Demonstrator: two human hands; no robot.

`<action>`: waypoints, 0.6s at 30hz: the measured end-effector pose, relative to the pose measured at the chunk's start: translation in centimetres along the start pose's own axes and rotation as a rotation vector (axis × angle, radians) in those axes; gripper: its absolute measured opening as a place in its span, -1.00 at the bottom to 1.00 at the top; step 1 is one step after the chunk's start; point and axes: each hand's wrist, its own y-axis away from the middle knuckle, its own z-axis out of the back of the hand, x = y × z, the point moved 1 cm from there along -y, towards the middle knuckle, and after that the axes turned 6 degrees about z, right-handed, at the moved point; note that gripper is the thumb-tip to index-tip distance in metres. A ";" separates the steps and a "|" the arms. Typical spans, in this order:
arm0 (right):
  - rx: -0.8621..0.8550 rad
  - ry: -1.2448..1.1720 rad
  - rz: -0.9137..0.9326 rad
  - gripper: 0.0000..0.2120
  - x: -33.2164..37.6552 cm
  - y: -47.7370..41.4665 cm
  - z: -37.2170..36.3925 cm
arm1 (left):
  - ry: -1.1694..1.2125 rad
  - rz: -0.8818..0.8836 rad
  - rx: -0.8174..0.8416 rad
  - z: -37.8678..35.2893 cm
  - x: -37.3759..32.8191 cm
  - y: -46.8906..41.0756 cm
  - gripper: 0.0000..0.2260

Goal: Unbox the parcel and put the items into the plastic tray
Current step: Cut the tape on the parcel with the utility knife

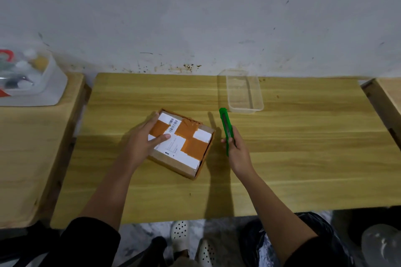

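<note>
Two bare hands work at the wooden counter (282, 158). Nearest, the right hand (238, 151) has its fingers clenched around a slim green plastic utility knife (226, 130), tip aimed away, likely readied for cutting. Beside it, the left hand (143, 141) lies flat with fingers spread on the square brown cardboard parcel (184, 143), crossed with orange tape and white labels, seemingly to steady it; it looks sealed. Farther back, the clear rectangular plastic tray (258, 93) sits empty near the wall, nothing blocking the way. Far left, a white bin (54, 80) of oddments sits on a neighbouring surface.
</note>
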 end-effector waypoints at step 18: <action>-0.168 0.266 0.062 -0.68 2.6 -13.2 -7.7 | -0.133 0.068 -0.074 3.0 -0.9 -13.0 -0.50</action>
